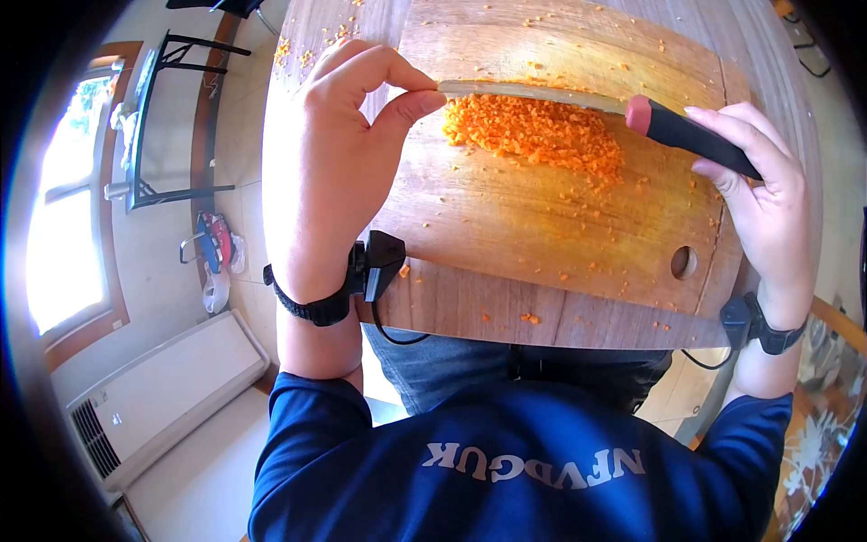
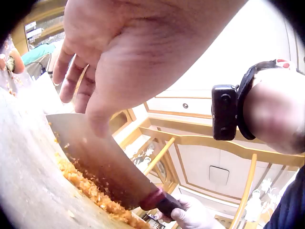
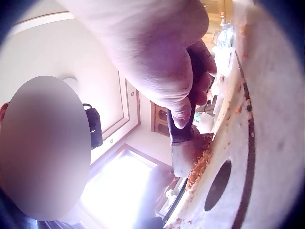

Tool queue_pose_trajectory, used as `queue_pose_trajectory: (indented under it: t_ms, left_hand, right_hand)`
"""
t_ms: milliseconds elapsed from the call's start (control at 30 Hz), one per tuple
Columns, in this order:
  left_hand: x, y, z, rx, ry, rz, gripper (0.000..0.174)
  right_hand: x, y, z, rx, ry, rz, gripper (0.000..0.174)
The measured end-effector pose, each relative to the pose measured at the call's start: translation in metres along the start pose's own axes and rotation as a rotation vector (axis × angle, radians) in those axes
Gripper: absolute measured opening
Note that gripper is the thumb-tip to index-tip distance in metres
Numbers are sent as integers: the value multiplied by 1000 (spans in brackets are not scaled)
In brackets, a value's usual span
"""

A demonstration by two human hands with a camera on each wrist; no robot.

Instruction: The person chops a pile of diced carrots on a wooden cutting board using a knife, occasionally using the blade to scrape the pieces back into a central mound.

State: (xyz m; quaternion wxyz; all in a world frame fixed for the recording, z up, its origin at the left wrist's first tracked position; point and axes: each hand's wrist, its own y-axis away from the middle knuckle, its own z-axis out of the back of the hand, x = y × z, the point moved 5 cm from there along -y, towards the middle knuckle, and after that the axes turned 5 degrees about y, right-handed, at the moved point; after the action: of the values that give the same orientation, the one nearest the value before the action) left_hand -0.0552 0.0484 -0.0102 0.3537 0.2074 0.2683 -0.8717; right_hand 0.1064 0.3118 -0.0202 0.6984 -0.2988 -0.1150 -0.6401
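Observation:
A knife [image 1: 542,91] lies across the far side of a pile of finely chopped orange bits [image 1: 533,135] on a wooden cutting board [image 1: 542,239]. The right hand [image 1: 763,172] grips its black handle, red at the blade end. At the other end, thumb and forefinger of the left hand [image 1: 348,135] pinch the blade tip. From the left wrist view, the broad blade [image 2: 100,157] stands on edge beside the orange bits [image 2: 95,191], under the left hand [image 2: 128,62]. The right wrist view has the right hand [image 3: 162,62] curled round the handle [image 3: 183,124].
Orange crumbs [image 1: 530,318] are scattered over the board and the wooden table [image 1: 461,294]. The board has a round hole [image 1: 684,262] near its right near corner. A white air conditioner [image 1: 172,388] and a window [image 1: 72,208] are at the left.

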Motion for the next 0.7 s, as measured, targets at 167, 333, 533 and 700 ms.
queue_pose_trajectory:
  t_ms: [167,333,533,700]
  left_hand:
    - [2,0,3,-24,2,-83,13]
    - [-4,-1,9,-87,82,-105,11]
    - [-1,2,1,28,-42,19,11]
    - [-2,2,4,20,29,3,12]
  right_hand:
    - [3,0,3,-10,3,15,34]
    - [4,0,1,-114,-109,4,37]
    - [0,0,-3,-13,-110,-66,37]
    - [2,3,4,51,1,-41,35]
